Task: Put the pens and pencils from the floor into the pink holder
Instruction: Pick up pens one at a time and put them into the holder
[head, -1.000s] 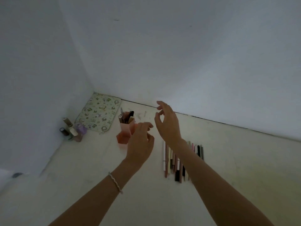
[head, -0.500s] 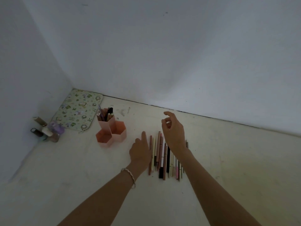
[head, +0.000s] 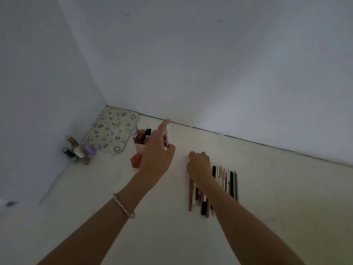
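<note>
Now, drop it in.
Left hand [head: 156, 157] pinches a white pen [head: 167, 137]; aim straight into the pink holder [head: 139, 149]. Right hand [head: 198, 164] curls on pens [head: 231, 183].

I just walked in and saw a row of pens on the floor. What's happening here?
Someone is putting pens and pencils into the pink holder, which already has a few inside. The left hand holds a white pen up next to it. The right hand is down on the row of pens on the floor, fingers curled, probably picking the next one.
</note>
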Tool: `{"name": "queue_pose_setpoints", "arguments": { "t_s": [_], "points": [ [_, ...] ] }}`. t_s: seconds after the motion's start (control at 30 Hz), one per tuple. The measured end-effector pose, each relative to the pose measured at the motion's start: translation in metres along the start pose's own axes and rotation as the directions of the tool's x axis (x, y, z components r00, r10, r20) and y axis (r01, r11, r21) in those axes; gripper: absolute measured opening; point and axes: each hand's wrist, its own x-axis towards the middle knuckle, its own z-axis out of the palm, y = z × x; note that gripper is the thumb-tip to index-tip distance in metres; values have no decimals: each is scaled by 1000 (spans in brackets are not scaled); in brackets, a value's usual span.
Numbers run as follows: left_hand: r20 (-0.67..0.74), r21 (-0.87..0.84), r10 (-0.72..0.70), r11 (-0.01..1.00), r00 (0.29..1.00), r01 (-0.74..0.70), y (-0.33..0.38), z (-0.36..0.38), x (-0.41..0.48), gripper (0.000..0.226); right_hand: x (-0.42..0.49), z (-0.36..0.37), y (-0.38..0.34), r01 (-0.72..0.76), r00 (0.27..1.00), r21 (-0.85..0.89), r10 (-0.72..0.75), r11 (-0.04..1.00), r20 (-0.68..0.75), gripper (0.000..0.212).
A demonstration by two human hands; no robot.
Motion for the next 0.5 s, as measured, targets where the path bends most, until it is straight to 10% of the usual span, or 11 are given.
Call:
{"name": "queue_pose_setpoints", "arguments": {
  "t_s": [0.17,0.33,0.5],
  "points": [
    [-245,-155,62,982,967,-103,-5,-35,3,64,14,-47,-12,-102,983,614,173,783,-57,29],
    [-513,-193,25,971,858,-143,-23,-61,27,68,18,-106,-22,51,934,801,257,596,-250,23],
    [-462,-77,21,995,887,-63,-52,-59,34,56,9,-131,-41,223,862,828,292,515,-414,17]
  ]
}}
